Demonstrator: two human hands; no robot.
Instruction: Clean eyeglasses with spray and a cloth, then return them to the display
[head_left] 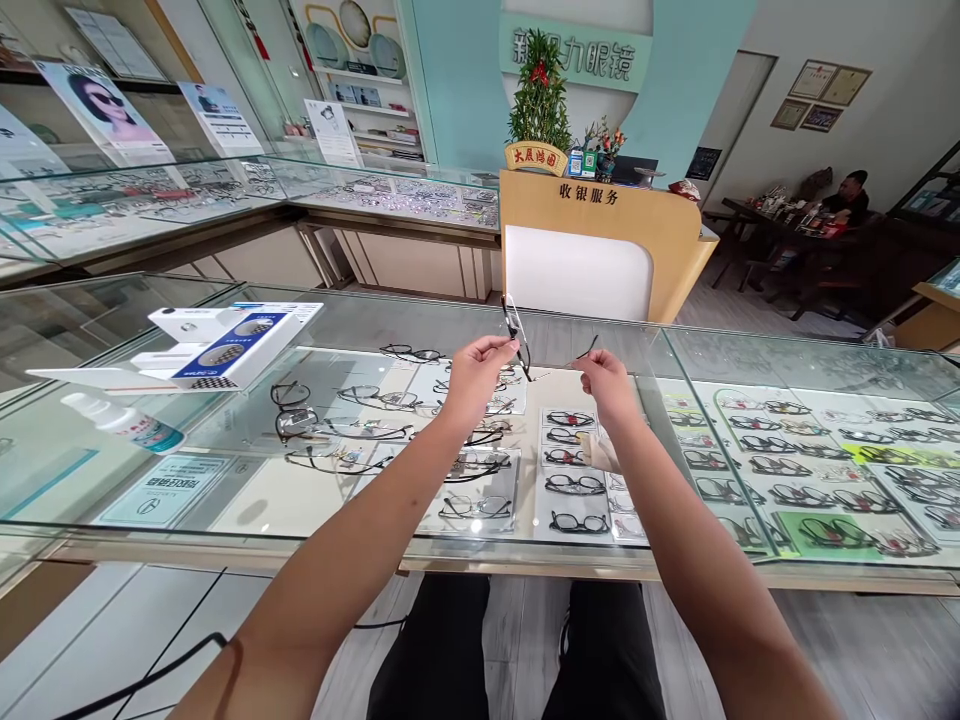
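Above the glass counter, my left hand pinches a pair of dark-rimmed eyeglasses, held nearly edge-on to me. My right hand is closed on a thin piece with a dark tip, which looks like a temple of the same eyeglasses. A faint thin line runs from the frame toward the right fingers; the join is too fine to make out. Several loose eyeglasses lie to the left of my left hand. Below my hands, rows of frames show under the glass.
On the counter's left stand an open white and blue box and a tilted-looking spray bottle. A blue-white card is near the front edge. Beyond are a wooden cash desk, more display cases and a seated person.
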